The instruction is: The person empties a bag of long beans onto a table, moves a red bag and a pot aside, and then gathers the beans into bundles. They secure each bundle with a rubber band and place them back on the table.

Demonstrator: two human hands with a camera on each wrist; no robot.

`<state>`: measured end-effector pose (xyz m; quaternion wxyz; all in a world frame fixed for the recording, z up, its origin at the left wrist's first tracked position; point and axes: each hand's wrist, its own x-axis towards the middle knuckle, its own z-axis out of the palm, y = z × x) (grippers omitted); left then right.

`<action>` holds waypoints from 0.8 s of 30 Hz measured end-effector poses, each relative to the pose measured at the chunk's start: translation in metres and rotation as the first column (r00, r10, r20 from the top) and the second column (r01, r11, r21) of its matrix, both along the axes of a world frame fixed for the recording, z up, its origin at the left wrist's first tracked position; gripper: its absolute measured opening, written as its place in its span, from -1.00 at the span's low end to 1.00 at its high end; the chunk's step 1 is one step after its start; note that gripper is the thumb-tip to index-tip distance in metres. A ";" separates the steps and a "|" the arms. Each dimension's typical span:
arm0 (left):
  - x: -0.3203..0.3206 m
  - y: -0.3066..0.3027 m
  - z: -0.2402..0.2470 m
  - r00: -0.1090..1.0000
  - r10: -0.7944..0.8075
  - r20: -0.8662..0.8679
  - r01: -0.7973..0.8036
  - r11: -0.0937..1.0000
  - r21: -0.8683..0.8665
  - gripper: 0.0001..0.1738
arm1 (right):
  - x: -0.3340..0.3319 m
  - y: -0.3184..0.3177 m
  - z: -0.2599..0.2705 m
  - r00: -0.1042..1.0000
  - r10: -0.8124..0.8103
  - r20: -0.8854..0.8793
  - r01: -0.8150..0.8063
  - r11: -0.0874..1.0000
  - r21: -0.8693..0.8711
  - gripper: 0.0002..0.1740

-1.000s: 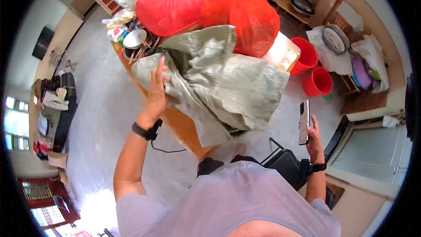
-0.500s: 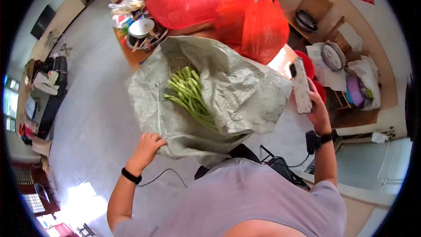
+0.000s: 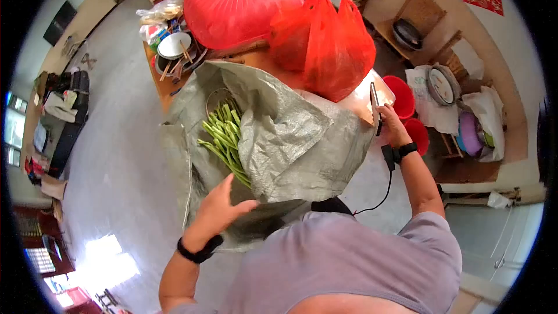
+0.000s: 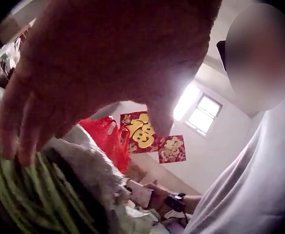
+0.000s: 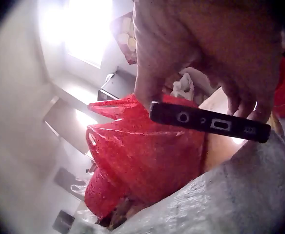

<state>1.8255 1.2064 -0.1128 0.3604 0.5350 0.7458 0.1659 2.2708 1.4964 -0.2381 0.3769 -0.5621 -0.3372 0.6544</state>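
Note:
A grey-green woven sack [image 3: 296, 157] lies with its mouth open at the front of the table. Inside it shows a bunch of long green vegetable stalks [image 3: 224, 134], with a thin ring-like loop near its far end. My left hand [image 3: 221, 212] hovers at the near end of the stalks, thumb spread and fingers extended. In the left wrist view its fingertips overlap the stalks [image 4: 40, 195]. My right hand [image 3: 395, 125] grips a smartphone [image 3: 375, 107] by its edges, beside the sack's right side. The right wrist view shows the phone's port end [image 5: 210, 122].
Behind the sack stand a red bundle [image 3: 238, 9] and a red plastic bag [image 3: 331, 46]. A white bowl [image 3: 173, 45] with chopsticks sits at the table's left edge. Red buckets [image 3: 398, 97] are on the right, near the phone. A cable [image 3: 383, 195] hangs from the right wrist.
The sack's flap has been pulled open toward me, uncovering the stalks. My left hand has let go of the sack's edge and moved over the stalks. The phone has moved forward with my right hand.

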 end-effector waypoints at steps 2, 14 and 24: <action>0.038 0.029 0.004 0.981 -0.041 -0.189 0.050 0.998 0.047 -0.51 | 0.013 0.013 -0.009 0.991 0.048 -0.129 -0.044 0.998 0.034 -0.50; 0.132 0.181 -0.003 0.976 -0.075 -0.203 0.118 0.972 0.205 -0.05 | 0.092 0.050 0.050 0.962 0.119 -0.245 -0.083 0.985 0.152 -0.26; 0.222 0.329 0.027 0.833 -0.391 0.390 0.013 0.720 0.694 -0.21 | 0.096 0.093 0.173 0.935 0.349 -0.063 -0.267 0.810 0.522 -0.23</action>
